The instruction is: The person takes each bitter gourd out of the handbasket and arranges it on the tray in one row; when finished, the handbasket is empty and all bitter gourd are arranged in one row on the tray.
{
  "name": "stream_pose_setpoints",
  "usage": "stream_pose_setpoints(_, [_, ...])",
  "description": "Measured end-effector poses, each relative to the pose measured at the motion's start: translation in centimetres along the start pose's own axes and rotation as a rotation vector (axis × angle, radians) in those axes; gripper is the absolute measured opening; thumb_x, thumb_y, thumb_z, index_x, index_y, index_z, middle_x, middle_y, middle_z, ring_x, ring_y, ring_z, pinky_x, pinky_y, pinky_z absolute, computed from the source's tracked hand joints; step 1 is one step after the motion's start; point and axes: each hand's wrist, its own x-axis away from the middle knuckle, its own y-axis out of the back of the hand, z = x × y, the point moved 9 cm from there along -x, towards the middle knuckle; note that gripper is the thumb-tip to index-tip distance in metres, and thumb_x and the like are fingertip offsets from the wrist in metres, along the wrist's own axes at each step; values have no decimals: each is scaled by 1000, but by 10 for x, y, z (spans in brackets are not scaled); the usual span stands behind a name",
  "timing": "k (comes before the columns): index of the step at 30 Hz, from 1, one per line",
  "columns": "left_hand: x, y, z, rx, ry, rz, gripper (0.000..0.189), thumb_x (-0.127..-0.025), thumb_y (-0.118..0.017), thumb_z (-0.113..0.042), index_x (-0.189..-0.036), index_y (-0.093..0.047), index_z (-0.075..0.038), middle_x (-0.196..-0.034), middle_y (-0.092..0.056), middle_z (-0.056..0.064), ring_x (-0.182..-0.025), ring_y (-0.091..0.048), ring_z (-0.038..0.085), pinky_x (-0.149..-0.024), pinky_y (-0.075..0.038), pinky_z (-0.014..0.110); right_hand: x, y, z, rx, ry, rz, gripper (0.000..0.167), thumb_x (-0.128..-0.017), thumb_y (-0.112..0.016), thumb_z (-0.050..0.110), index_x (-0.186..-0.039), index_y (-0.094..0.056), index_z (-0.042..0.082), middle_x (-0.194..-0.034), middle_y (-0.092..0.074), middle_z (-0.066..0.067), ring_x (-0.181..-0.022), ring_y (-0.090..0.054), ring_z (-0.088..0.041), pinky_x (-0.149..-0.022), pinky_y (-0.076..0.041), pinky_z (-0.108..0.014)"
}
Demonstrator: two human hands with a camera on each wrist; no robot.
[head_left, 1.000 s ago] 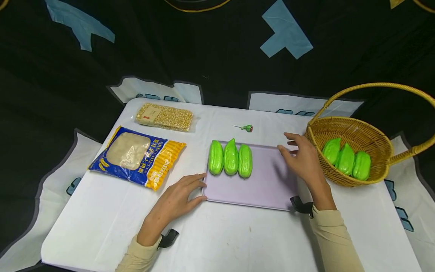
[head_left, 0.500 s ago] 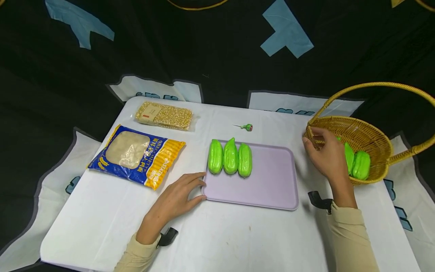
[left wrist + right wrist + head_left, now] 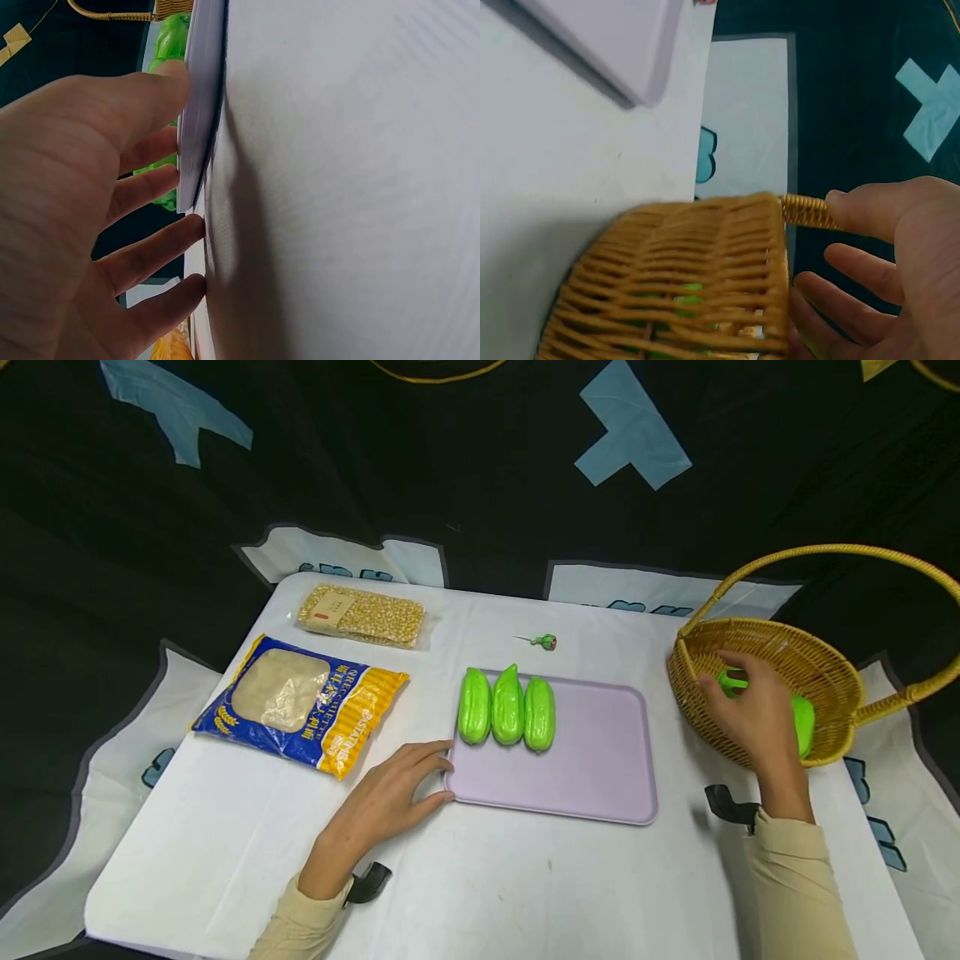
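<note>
My left hand (image 3: 393, 797) rests at the left end of a lilac tray (image 3: 600, 752), fingers spread and fingertips touching its rim and the cloth. Three glossy green ribbed fruits (image 3: 507, 706) lie side by side on the tray's left part. At the right, my right hand (image 3: 753, 710) reaches over the near rim of a wicker basket (image 3: 817, 656), thumb and fingers apart. Below it in the basket are more green fruits (image 3: 802, 727), largely covered by the hand. In the right wrist view the fingers pass behind the basket wall (image 3: 682, 277), fingertips partly hidden.
A blue and yellow pasta bag (image 3: 300, 702) and a clear pack of yellow grains (image 3: 363, 614) lie at the left. Behind the tray is a small green wrapped lollipop (image 3: 543, 642). The basket's tall handle (image 3: 840, 552) arches above the right hand.
My right hand has moved right, from above the tray's right end into the basket, over the green fruits. The left hand stays at the tray's edge.
</note>
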Motion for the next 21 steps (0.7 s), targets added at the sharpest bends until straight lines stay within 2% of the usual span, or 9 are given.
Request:
stream_pose_setpoints(9, [1, -2, 2, 11, 22, 18, 34, -96, -84, -36, -124, -76, -18, -155, -61, 3, -139, -60, 24, -114, -55, 43, -6, 4, -21, 96, -59, 22, 63, -107, -63, 36, -155, -50, -4, -147, -52, -38, -132, -52, -56, -102, -48, -73])
stream_pose_setpoints(13, [1, -3, 3, 16, 25, 20, 33, -96, -84, -35, -124, -76, -19, -156, -61, 3, -139, -60, 23, -114, -54, 43, -9, 3, -33, 137, -111, 54, 65, -108, -61, 38, -156, -48, -5, -150, -49, -39, -132, -48, -57, -104, -45, -75])
stream_pose_setpoints(21, [1, -1, 3, 8, 16, 1, 33, -95, -85, -35, -123, -76, -19, -156, -61, 2, -140, -59, 23, -114, -54, 43, -15, 0, -43, 225, -179, 113, 69, -109, -58, 41, -156, -45, -7, -148, -45, -42, -123, -49, -55, -98, -49, -73])
